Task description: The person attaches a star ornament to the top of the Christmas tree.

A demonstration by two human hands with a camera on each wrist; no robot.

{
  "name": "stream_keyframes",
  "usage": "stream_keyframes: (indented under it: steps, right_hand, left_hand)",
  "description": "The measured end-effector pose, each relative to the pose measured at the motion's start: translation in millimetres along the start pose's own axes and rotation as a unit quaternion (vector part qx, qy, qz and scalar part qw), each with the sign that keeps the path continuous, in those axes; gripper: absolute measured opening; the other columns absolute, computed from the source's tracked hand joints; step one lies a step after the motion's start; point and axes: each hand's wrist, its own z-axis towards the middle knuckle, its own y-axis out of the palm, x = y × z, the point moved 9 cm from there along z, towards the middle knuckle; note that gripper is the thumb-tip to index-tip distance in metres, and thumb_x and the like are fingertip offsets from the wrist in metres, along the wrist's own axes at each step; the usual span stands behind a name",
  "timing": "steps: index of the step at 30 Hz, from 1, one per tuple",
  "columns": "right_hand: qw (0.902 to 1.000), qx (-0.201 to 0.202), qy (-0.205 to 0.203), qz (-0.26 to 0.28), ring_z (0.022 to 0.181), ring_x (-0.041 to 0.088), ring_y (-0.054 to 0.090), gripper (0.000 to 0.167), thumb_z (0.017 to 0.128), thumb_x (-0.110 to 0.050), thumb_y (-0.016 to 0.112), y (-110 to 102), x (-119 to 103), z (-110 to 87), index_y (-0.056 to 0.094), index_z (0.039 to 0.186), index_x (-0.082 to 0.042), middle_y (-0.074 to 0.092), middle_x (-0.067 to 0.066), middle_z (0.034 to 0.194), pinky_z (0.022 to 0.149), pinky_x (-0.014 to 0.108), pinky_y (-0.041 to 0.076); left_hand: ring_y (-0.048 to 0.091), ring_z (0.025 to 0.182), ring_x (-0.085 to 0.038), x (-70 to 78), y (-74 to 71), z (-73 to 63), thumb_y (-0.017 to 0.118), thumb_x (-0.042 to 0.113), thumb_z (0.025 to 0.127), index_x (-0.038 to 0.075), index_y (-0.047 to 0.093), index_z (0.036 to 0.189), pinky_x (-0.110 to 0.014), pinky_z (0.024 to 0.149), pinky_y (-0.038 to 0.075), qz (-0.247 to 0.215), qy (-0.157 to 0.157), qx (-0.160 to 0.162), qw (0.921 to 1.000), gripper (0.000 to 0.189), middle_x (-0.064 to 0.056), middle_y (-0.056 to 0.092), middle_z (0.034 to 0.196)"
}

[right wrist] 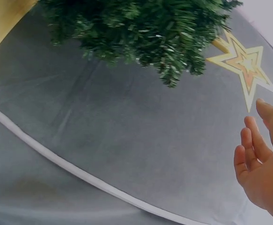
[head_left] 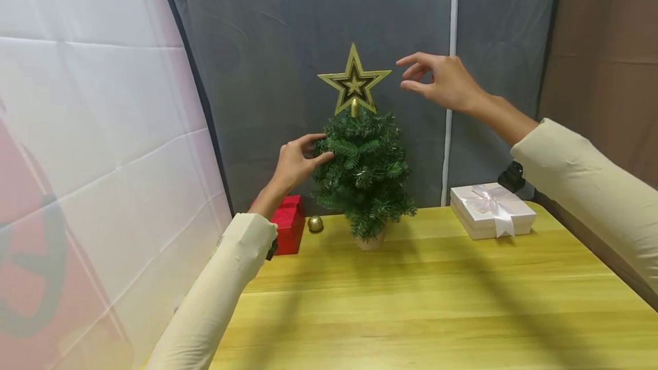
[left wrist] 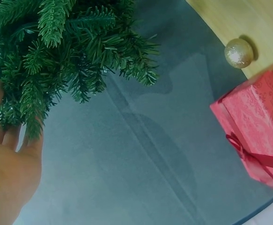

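Note:
A small green Christmas tree (head_left: 362,170) stands upright in a pale pot (head_left: 370,241) on the table. A gold star topper (head_left: 354,81) sits upright at its peak. My left hand (head_left: 295,163) holds the upper left branches between thumb and fingers; in the left wrist view, sprigs partly cover the fingers (left wrist: 32,145). My right hand (head_left: 444,79) is in the air to the right of the star, fingers loosely bent with nothing between them. The right wrist view shows a gap between that hand (right wrist: 267,164) and the star's nearest point (right wrist: 248,101).
A red gift box (head_left: 290,226) lies behind my left wrist, and a gold ball ornament (head_left: 316,224) is beside it. On the right stands a white gift box (head_left: 490,216) with a ribbon bow. Behind the wooden table (head_left: 411,307) hangs a grey curtain (head_left: 267,73).

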Motion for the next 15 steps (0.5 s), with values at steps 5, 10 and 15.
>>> stream_keyframes:
  steps: [5, 10, 15]
  right_hand:
    - [0.9999, -0.011, -0.003, 0.002, 0.087, 0.028, 0.066, 0.041, 0.100, -0.014, 0.073, 3.2, 6.1, -19.1, 0.065, 0.140, -0.009, 0.076, 0.014, 0.113, 0.074, 0.032, 0.042]
    - [0.9999, -0.014, -0.001, -0.007, 0.084, 0.026, 0.065, 0.042, 0.098, -0.012, 0.074, 6.3, 14.1, -39.1, 0.065, 0.139, -0.009, 0.077, 0.013, 0.111, 0.072, 0.030, 0.043]
    - [0.9996, -0.028, 0.006, -0.003, 0.085, 0.027, 0.067, 0.044, 0.098, -0.012, 0.075, 17.2, 20.6, -52.6, 0.064, 0.140, -0.009, 0.076, 0.014, 0.113, 0.074, 0.034, 0.046]
  left_hand:
    - [0.067, 0.121, -0.031, 2.3, 2.9, 2.7, 0.081, 0.037, 0.093, 0.021, 0.064, 0.144, -0.050, 0.097, 0.056, 0.000, 0.002, -0.006, 1.0000, 0.056, -0.014, 0.066, 0.137]
    - [0.066, 0.123, -0.030, 3.9, 9.4, 5.0, 0.079, 0.040, 0.094, 0.022, 0.061, 0.147, -0.050, 0.094, 0.058, -0.003, 0.002, -0.029, 0.9996, 0.059, -0.012, 0.063, 0.143]
    - [0.064, 0.125, -0.027, 1.3, 7.1, 0.0, 0.079, 0.041, 0.094, 0.024, 0.059, 0.150, -0.049, 0.090, 0.059, -0.001, 0.001, -0.036, 0.9993, 0.062, -0.008, 0.061, 0.146]
